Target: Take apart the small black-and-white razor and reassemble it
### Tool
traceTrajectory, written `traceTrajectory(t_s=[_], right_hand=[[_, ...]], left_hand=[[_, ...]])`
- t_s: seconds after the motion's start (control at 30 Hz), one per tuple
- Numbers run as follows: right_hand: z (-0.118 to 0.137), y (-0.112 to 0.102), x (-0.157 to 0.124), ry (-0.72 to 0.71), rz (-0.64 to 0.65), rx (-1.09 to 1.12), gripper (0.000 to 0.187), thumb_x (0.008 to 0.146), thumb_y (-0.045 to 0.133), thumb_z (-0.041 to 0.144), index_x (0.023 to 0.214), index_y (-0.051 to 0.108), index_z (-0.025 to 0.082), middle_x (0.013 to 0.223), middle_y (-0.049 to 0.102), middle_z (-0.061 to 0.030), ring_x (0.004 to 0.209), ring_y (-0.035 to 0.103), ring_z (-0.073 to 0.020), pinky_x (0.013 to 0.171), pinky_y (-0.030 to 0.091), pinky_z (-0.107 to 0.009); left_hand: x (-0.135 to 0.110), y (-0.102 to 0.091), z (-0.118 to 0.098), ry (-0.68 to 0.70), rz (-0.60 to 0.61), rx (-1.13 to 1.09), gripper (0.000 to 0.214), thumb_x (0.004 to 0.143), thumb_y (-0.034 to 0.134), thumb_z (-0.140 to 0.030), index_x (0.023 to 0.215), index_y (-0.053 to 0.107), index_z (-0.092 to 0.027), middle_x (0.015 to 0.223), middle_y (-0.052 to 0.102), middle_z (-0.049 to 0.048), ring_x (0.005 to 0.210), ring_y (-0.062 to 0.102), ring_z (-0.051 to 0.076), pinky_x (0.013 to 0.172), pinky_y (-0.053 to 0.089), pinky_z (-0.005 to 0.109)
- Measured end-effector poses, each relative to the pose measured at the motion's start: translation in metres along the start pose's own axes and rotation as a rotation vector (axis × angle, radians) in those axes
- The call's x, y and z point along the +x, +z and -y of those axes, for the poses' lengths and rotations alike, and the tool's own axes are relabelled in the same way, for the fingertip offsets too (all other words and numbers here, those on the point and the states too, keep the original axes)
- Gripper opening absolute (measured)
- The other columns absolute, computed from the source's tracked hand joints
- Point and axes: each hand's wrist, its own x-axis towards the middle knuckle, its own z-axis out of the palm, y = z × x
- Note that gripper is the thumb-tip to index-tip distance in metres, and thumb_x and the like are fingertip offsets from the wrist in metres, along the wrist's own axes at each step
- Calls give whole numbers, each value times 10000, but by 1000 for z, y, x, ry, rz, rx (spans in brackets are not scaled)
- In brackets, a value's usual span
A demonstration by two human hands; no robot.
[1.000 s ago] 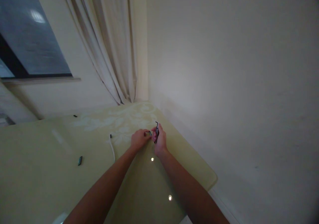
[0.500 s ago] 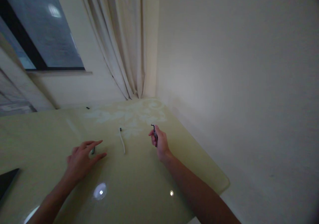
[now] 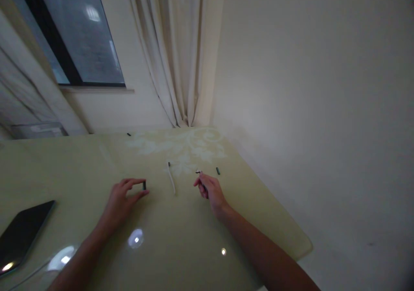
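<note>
The grip of the left hand [image 3: 120, 199] pinches a small dark block [image 3: 144, 185] upright between thumb and finger, left of a white cord [image 3: 171, 179] on the desk [image 3: 181, 230]. The right hand [image 3: 211, 190] clasps a metal-tipped tool [image 3: 198, 171], a second dark piece [image 3: 217, 170] lying just beyond it; a black flat device [image 3: 26, 230] lies far left.

Cable [image 3: 172, 179] on table [image 3: 181, 239] between the hands [image 3: 120, 198]

Left grip [image 3: 123, 196] is now well apart from right grip [image 3: 211, 191], pinching block [image 3: 144, 185]; second block [image 3: 217, 170], held earlier, lies on counter [image 3: 181, 226].
</note>
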Motion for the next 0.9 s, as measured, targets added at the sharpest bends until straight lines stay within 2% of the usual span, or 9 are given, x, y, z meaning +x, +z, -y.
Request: traceTrajectory(t_s=[0.1,0.17,0.23,0.33,0.53,0.63,0.73,0.83,0.9], right_hand=[[3,7,-9,99,141,20,439,717,849,563,816,751,147,538,365,93,464,252,-56,454,143,-242],[3,11,-16,159,235,44,438,683,890,514,882,776,142,545,370,98,468,248,-52,461,139,-245],[2,15,-21,191,292,89,432,656,915,479,893,780,143,557,407,92,473,252,-47,473,145,-246],[1,18,-27,214,317,155,397,621,937,445,815,761,146,594,491,67,479,276,-41,484,155,-246],[0,21,-30,213,368,159,377,663,895,479,793,765,150,606,528,41,489,293,-56,490,173,-246],[-1,18,-30,104,328,65,374,693,865,504,798,762,160,651,560,22,525,325,-75,512,223,-245],[2,13,-31,-79,282,-155,334,761,820,497,812,748,176,658,524,25,582,366,-105,553,279,-251],[7,9,-32,-240,262,-354,275,809,793,442,761,708,185,646,453,37,585,364,-112,554,288,-250],[7,8,-33,-333,261,-428,230,829,782,404,778,714,190,676,482,25,585,400,-118,544,312,-246]], left_hand=[[-18,13,-47,200,-23,-234,491,814,702,-672,1122,772,-297,1108,698,73,1044,623,277,958,519,429],[-30,21,-76,257,-8,-312,455,814,740,-634,1139,770,-317,1087,683,64,1044,617,266,946,522,411],[-40,26,-97,280,-13,-366,434,817,753,-612,1140,775,-323,1060,674,61,1029,616,258,927,526,396],[-48,30,-108,294,-10,-413,419,817,764,-591,1141,782,-325,1026,665,60,1003,616,251,898,529,375],[-54,31,-107,257,15,-474,362,827,783,-530,1139,784,-346,1003,664,55,974,607,247,883,520,373],[-55,31,-111,175,87,-580,512,779,840,-493,1252,723,-338,1026,665,51,906,593,220,854,518,358],[-52,29,-116,-31,214,-774,659,775,832,-507,1362,622,-291,1000,652,41,772,565,169,737,511,311],[-49,28,-117,-275,386,-897,578,811,765,-580,1246,663,-214,857,603,11,652,501,123,581,416,240],[-49,28,-116,-383,495,-929,578,790,754,-640,1118,699,-167,722,526,-24,582,419,99,525,326,219]])
